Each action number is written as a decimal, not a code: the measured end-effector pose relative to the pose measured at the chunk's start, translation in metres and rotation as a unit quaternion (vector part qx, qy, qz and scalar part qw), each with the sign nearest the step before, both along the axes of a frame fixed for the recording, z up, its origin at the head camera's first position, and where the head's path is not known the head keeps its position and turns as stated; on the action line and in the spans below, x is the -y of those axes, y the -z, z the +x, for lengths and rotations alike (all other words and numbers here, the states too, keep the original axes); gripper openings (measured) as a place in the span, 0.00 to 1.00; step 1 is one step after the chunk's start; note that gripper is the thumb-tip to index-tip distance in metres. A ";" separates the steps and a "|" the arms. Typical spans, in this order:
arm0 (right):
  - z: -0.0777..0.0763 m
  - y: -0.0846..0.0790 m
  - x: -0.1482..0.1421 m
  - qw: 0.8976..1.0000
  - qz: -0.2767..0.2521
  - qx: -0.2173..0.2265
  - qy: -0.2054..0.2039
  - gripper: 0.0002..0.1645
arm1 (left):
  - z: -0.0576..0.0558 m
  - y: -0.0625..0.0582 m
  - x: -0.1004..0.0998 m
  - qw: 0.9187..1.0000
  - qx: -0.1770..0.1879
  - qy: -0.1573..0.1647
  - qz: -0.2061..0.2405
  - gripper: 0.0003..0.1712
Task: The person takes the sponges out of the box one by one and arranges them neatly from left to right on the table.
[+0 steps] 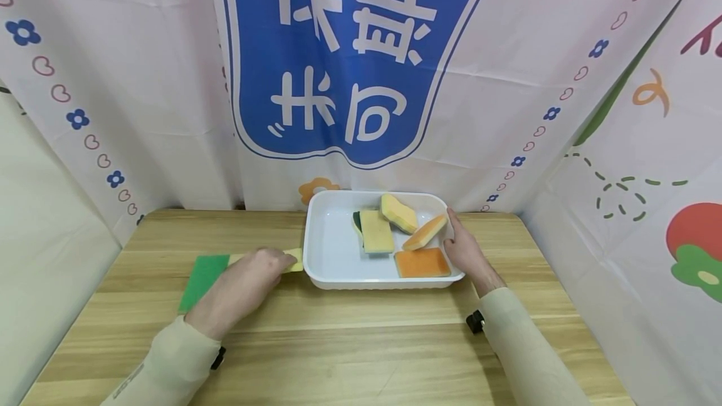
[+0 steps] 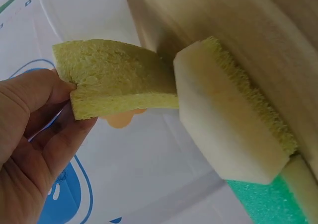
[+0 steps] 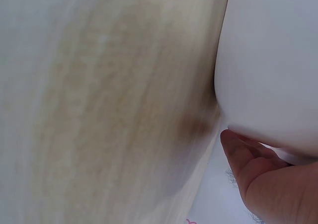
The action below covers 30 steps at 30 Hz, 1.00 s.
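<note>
My left hand (image 1: 251, 281) pinches the end of a yellow sponge (image 2: 119, 75) between thumb and fingers, just left of the white tray (image 1: 329, 240). In the left wrist view this sponge bends slightly, its far end meeting a cream-and-yellow sponge (image 2: 228, 119). Beside that lies a green sponge (image 1: 203, 277), partly covered by my forearm in the head view. My right hand (image 1: 465, 249) grips the tray's right end by the rim. Inside the tray lie a yellow sponge (image 1: 376, 232) over a dark green one, another yellow sponge (image 1: 399, 213), a tilted orange-topped sponge (image 1: 425, 232) and a flat orange sponge (image 1: 422, 263).
The tray stands at the far side of the wooden table (image 1: 361, 343), close to a white printed curtain (image 1: 169, 80) with a blue panel. More printed cloth (image 1: 637, 237) hangs along the right side.
</note>
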State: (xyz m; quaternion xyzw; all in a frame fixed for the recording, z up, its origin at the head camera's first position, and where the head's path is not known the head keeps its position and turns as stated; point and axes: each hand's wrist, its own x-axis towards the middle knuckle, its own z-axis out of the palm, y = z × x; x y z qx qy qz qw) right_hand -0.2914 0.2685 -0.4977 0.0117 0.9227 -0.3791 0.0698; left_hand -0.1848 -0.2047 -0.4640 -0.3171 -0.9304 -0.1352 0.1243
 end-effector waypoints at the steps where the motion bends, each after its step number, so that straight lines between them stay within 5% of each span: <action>1: 0.000 0.000 0.000 1.000 0.000 0.000 -0.001 0.55 | -0.001 0.005 0.001 1.000 -0.007 0.009 -0.002 0.19; 5: 0.000 0.001 0.000 1.000 -0.001 0.001 -0.002 0.55 | 0.002 0.015 -0.001 0.999 -0.018 0.027 -0.020 0.17; 8: -0.001 0.001 0.000 1.000 -0.002 0.002 -0.001 0.55 | 0.012 0.005 -0.010 0.999 0.009 0.018 -0.049 0.17; 14: -0.001 0.002 -0.001 1.000 0.003 0.000 0.000 0.55 | 0.018 0.007 -0.019 0.993 0.043 0.007 -0.105 0.13; 30: -0.001 0.002 0.000 1.000 0.007 0.001 0.001 0.54 | 0.023 0.020 -0.021 0.992 0.021 0.003 -0.127 0.12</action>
